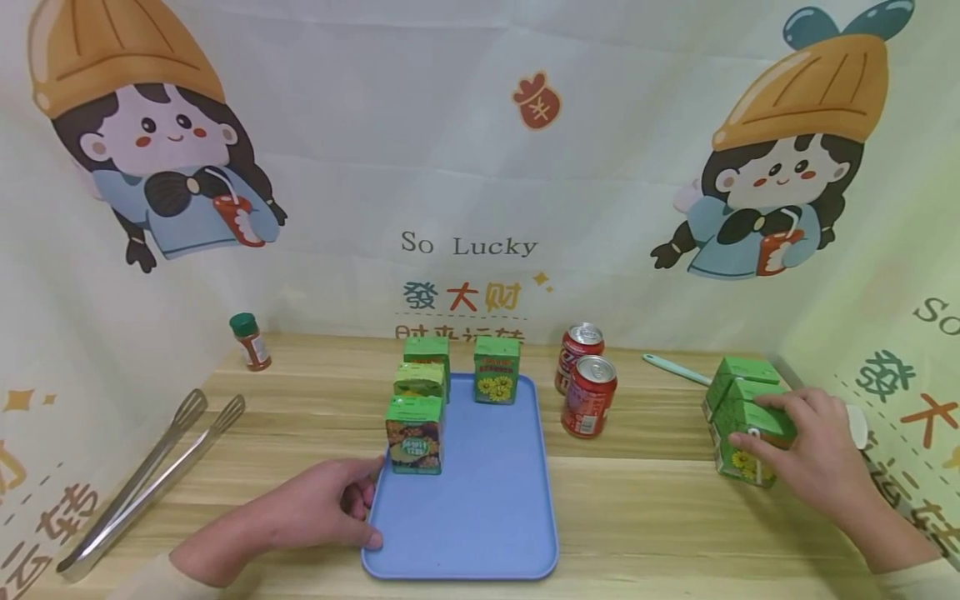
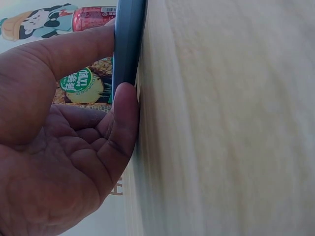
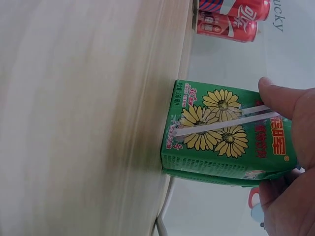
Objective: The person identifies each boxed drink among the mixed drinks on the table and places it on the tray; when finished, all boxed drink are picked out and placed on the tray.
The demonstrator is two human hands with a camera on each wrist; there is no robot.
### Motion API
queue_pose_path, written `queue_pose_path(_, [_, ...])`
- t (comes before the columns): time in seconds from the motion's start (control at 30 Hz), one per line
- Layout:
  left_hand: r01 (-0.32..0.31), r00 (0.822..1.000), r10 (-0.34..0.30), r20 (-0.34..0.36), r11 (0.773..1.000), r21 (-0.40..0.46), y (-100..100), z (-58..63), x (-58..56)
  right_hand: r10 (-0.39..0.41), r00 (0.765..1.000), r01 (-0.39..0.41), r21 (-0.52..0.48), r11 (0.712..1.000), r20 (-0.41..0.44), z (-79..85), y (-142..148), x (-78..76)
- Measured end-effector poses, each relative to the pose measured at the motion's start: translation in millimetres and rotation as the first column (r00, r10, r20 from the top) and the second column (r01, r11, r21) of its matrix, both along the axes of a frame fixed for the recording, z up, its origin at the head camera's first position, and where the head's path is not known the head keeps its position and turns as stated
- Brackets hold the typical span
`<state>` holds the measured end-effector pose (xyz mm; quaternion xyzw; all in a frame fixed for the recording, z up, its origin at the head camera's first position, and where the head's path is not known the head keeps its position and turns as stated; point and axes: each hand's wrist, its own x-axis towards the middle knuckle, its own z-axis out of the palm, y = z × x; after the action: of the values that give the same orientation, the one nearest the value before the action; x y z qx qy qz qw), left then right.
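At the right, my right hand (image 1: 821, 450) grips a green drink carton (image 3: 221, 125) with yellow flowers and a straw, thumb and fingers on opposite sides. More green cartons (image 1: 742, 371) stand right behind it. In the middle lies a blue tray (image 1: 487, 517); my left hand (image 1: 322, 508) holds its left rim, thumb on the edge and fingers curled beside it, as the left wrist view shows. Along the tray's left side stand a front carton with a brown picture (image 1: 415, 442) and two more behind. A flowered carton (image 1: 496, 371) stands at its far right.
Two red soda cans (image 1: 589, 396) stand right of the tray. A pale green handle (image 1: 675, 368) lies behind the right cartons. Metal tongs (image 1: 150, 483) lie at left, below a green-capped spice jar (image 1: 251, 342). A printed cloth backs the wooden table.
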<state>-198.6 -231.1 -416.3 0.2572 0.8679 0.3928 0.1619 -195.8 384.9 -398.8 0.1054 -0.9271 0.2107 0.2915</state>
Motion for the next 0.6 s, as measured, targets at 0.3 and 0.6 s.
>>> queue_pose_path(0.3, [-0.003, 1.0, 0.003, 0.013, 1.0, 0.0, 0, 0.3, 0.5, -0.078, 0.982, 0.085, -0.032, 0.996, 0.173, 6.0, -3, 2.2])
queue_pose_path(0.6, [0.005, 1.0, -0.005, 0.012, 1.0, 0.004, 0, 0.5, -0.1, -0.063, 0.869, 0.142, -0.127, 0.982, 0.49, 17.4, 10, 2.1])
